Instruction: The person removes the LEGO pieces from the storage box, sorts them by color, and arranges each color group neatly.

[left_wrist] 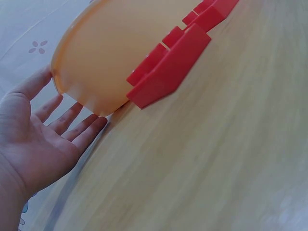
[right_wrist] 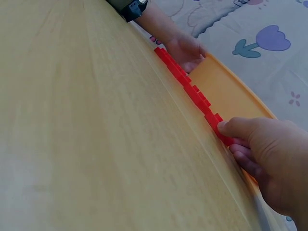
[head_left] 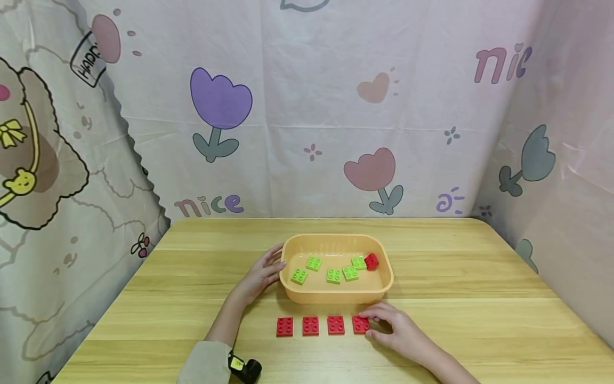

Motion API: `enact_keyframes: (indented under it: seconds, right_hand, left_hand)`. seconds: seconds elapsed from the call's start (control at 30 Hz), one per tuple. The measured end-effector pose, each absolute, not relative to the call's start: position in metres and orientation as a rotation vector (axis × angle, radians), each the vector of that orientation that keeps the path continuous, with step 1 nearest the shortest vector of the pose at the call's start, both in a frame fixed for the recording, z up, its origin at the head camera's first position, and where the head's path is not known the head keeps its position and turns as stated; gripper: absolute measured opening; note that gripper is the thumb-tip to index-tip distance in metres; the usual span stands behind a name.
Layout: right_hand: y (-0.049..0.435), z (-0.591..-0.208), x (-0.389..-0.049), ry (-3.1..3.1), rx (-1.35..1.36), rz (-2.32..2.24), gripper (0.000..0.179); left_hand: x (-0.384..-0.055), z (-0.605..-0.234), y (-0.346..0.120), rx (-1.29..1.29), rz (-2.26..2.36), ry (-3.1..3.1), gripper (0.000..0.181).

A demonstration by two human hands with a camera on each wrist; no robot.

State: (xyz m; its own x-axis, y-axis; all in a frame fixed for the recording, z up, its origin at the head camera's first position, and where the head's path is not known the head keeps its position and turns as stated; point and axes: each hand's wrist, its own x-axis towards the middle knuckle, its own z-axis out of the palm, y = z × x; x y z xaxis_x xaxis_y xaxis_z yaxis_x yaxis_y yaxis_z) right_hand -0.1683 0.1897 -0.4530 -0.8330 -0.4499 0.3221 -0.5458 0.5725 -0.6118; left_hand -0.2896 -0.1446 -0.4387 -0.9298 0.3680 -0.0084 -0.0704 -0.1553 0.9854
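Several red building blocks [head_left: 310, 326] lie studs up in a row before a yellow plastic basin [head_left: 336, 296]. My right hand [head_left: 400, 333] pinches the rightmost red block [head_left: 361, 324] between thumb and fingers, down at the tabletop. At the basin's left end is my left hand [head_left: 261, 274], its thumb at the rim and its fairly straight fingers [left_wrist: 67, 118] against the outer wall. Inside the basin are several lime-green blocks [head_left: 333, 276] and a tilted red block [head_left: 371, 261], which leans by the right wall next to a green one.
The wooden table [head_left: 216, 240] ends at a patterned cloth [head_left: 297, 176] hanging behind it and along both sides. A black wrist camera [head_left: 247, 369] is strapped to the left wrist, over by the near edge of the view.
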Motion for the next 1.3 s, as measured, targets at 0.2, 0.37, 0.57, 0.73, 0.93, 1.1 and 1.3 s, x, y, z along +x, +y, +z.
enact_keyframes:
  seconds: [0.2, 0.37, 0.57, 0.73, 0.93, 1.1, 1.3]
  right_hand:
    - [0.1904, -0.4528, -0.1684, -2.689, 0.849, 1.119, 0.027]
    - [0.1901, -0.4523, -0.1684, -2.679, 0.863, 1.103, 0.027]
    - [0.1895, -0.4513, -0.1681, -2.668, 0.878, 1.096, 0.03]
    - [0.1895, -0.4513, -0.1681, -2.658, 0.893, 1.077, 0.032]
    - [0.1894, -0.4503, -0.1676, -2.651, 0.915, 1.077, 0.034]
    - [0.189, -0.449, -0.1674, -2.637, 0.919, 1.119, 0.035]
    - [0.189, -0.4462, -0.1665, -2.587, 0.924, 1.123, 0.034]
  left_hand:
    - [-0.2895, -0.439, -0.1448, 0.351, 2.169, 1.825, 0.062]
    - [-0.2887, -0.4388, -0.145, 0.341, 2.174, 1.826, 0.063]
    - [-0.2894, -0.439, -0.1443, 0.316, 2.169, 1.838, 0.06]
    - [-0.289, -0.4381, -0.1441, 0.313, 2.166, 1.839, 0.06]
    - [-0.2888, -0.4382, -0.1441, 0.308, 2.167, 1.838, 0.06]
    - [-0.2888, -0.4397, -0.1448, 0.308, 2.171, 1.835, 0.059]
    - [-0.2896, -0.4403, -0.1448, 0.318, 2.168, 1.833, 0.059]
